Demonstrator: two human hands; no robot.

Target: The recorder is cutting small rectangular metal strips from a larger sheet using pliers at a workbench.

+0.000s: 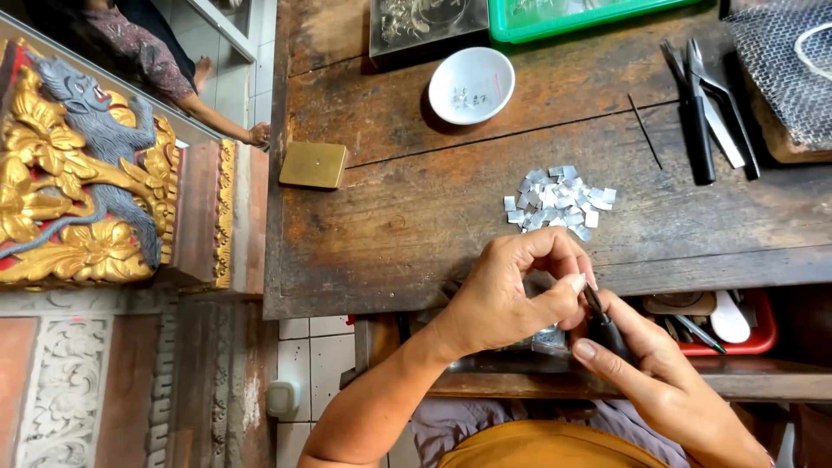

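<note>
Pinched in the left hand (503, 299) is a tiny metal piece, barely visible; dark pliers (604, 325) are clasped by the right hand (646, 373). Shaping seems underway; steady alignment is needed next. Metal squares (559, 204) are piled on the bench (390, 208).

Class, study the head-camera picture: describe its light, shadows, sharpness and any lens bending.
Head view: soft daylight, even across the wooden workbench; the white bowl casts a short dark shadow to its left; the pile of small silver pieces glints without glare; left hand and right hand are sharp; bench edges splay outward from wide-angle distortion.
</note>
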